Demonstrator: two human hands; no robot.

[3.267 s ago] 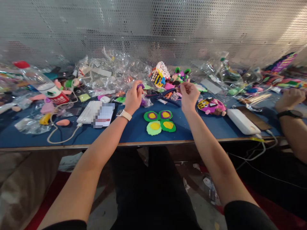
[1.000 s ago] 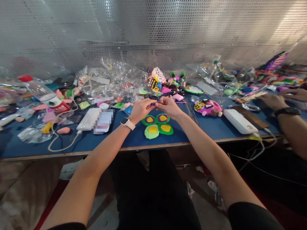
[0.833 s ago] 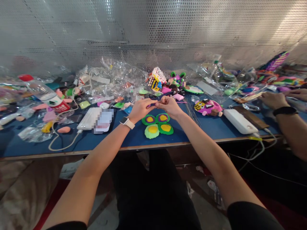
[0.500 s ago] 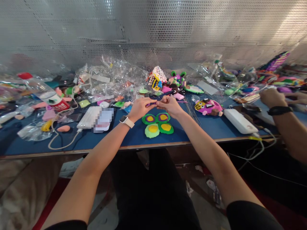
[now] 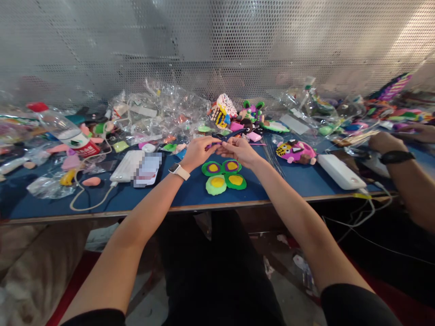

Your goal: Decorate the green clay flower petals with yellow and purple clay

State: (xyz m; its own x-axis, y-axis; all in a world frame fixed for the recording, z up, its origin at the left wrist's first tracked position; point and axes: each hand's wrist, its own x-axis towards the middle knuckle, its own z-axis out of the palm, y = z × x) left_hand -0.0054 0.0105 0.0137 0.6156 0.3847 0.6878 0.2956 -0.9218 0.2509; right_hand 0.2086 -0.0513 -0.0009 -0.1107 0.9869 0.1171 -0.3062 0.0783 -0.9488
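Note:
My left hand [image 5: 198, 152] and my right hand [image 5: 239, 151] meet fingertip to fingertip just above the blue table [image 5: 190, 192]. Both pinch a small purple clay piece [image 5: 212, 145] between them. Right below the hands lies a flat clay flower [image 5: 223, 174] of green petals with yellow and purple centres. A pale watch [image 5: 178, 171] sits on my left wrist.
Clay figures [image 5: 238, 115] and crumpled clear bags [image 5: 159, 113] crowd the back. A pink clay animal [image 5: 295, 151], a white power bank [image 5: 341, 172], a phone [image 5: 147, 169] and a bottle [image 5: 64, 129] lie around. Another person's hand with a black watch [image 5: 390, 147] works at the right.
Since 3.3 s ago my hands came down from the back clutter and met over the clay flower. In the last second they barely moved. The neighbour's hand shifted about.

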